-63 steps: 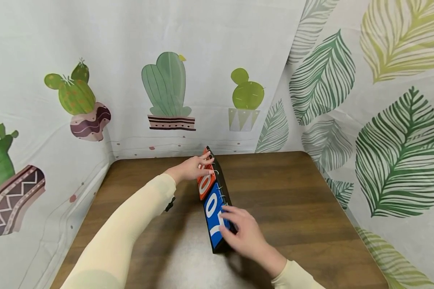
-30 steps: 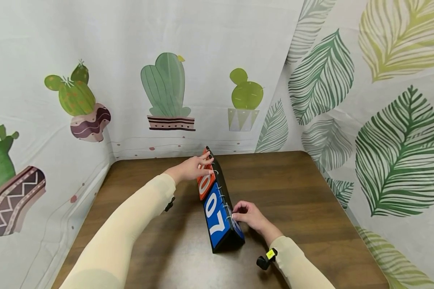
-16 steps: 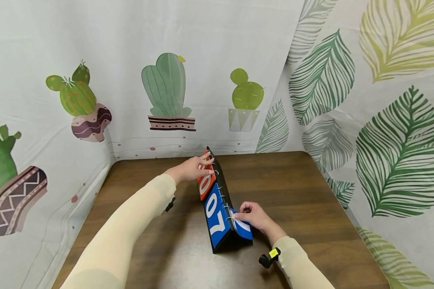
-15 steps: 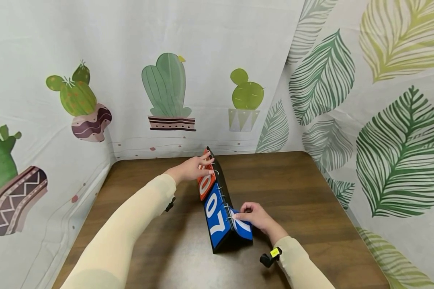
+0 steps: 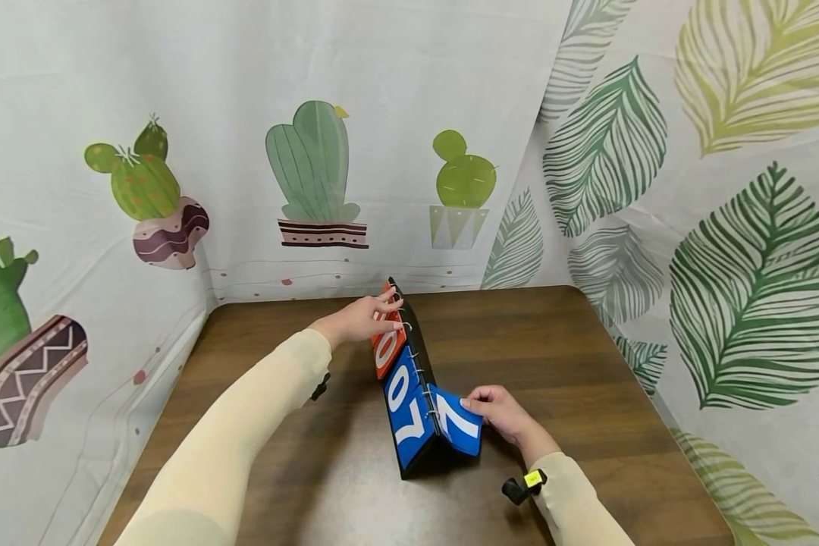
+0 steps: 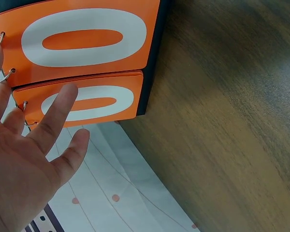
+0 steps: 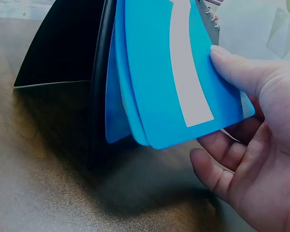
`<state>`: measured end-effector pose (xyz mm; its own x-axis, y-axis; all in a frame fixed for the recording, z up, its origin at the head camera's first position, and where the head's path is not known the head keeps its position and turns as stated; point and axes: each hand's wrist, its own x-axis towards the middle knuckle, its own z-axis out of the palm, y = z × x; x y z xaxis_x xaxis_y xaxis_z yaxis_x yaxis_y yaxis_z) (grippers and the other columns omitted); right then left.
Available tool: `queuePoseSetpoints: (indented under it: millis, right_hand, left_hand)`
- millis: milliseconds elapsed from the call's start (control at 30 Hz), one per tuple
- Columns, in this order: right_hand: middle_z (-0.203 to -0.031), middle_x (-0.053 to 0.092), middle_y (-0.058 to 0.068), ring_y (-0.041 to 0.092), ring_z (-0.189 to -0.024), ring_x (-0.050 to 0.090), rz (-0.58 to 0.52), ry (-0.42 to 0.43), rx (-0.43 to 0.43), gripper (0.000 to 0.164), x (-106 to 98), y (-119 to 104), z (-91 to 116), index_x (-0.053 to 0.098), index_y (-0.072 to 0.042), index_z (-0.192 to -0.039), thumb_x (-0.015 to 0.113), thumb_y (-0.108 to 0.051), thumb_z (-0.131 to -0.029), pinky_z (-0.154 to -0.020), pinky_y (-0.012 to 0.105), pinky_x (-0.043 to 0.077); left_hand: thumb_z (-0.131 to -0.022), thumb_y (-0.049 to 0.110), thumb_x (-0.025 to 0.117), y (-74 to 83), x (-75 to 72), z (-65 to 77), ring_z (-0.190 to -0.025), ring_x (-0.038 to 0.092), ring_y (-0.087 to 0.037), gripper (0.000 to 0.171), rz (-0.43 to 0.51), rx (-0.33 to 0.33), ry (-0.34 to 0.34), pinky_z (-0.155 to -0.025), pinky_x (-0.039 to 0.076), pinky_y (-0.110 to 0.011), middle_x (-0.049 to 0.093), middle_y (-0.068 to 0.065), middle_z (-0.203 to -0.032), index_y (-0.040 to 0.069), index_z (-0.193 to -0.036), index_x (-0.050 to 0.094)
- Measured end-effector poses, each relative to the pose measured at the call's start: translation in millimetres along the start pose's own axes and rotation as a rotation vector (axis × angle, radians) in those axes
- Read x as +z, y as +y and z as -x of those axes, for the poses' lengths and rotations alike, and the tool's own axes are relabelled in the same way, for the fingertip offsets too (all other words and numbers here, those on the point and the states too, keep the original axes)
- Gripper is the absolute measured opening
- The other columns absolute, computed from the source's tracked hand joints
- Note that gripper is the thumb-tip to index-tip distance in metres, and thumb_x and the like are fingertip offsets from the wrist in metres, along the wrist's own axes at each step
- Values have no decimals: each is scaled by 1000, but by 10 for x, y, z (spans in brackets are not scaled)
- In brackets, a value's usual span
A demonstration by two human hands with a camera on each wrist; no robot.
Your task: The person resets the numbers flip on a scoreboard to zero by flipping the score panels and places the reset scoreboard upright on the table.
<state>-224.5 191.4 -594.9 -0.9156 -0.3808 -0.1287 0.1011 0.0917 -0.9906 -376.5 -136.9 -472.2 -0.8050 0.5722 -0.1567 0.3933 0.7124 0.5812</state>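
Note:
A tabletop flip scoreboard stands like a tent, its ringed number cards hanging along the ridge. Orange cards reading zeros fill its far half. On the near half, blue cards show 0 and 7. My left hand rests at the far end by the ridge, its fingers spread over the rings and orange cards. With thumb and fingers, my right hand pinches the free edge of a blue card on the right side. This card is lifted away from the black stand; other blue cards hang behind it.
The wooden table surrounds the scoreboard. A white curtain printed with cacti and leaves encloses the back and sides. A black wrist device with a yellow label sits by the right sleeve.
My right hand has come round to the ridge's right side, then moved outward and right with the blue card. The front digit changed to 7 earlier. My left hand stays put.

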Motion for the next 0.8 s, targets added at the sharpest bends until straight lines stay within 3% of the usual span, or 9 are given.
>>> queuePoseSetpoints:
  millis: [100, 267, 567, 700, 800]
  right_hand:
    - [-74, 65, -7, 10, -65, 57, 54, 29, 11, 33, -2, -2, 24, 68, 16, -105, 68, -16, -99, -61, 24, 49]
    - [-74, 65, -3, 14, -67, 58, 211, 75, 22, 32, -20, -40, 111, 78, 0, -103, 64, -28, -102, -62, 28, 50]
    - [-92, 77, 9, 13, -75, 65, 389, 36, -87, 33, 0, -152, 269, 79, -7, -116, 57, -30, -106, -67, 39, 61]
    - [-97, 78, 10, 12, -78, 67, 376, 51, -79, 33, 10, -155, 292, 77, -6, -118, 59, -30, -105, -71, 37, 63]
    - [-95, 77, 4, 11, -78, 66, 265, 110, -49, 30, -19, -157, 292, 77, -3, -114, 63, -27, -103, -71, 29, 60]
  left_hand:
    - [-97, 54, 64, -19, 12, -8, -161, 14, -35, 73, 2, -1, -3, -126, 29, -54, 9, 6, -175, 27, -159, 37]
    - [-97, 55, 64, -27, 15, -12, -162, 14, -34, 73, 1, 6, -9, -126, 29, -54, 9, 6, -175, 30, -159, 36]
    - [-98, 55, 63, -42, -4, -21, -161, 16, -34, 73, 24, 10, 4, -125, 30, -54, 10, 5, -175, 26, -159, 39]
    - [-97, 56, 64, -49, 5, -26, -162, 14, -34, 74, 5, 1, 2, -126, 29, -54, 10, 6, -175, 26, -160, 38]
    - [-97, 55, 64, -45, 12, -23, -162, 14, -35, 74, 5, -1, 3, -126, 29, -55, 10, 6, -175, 26, -160, 38]
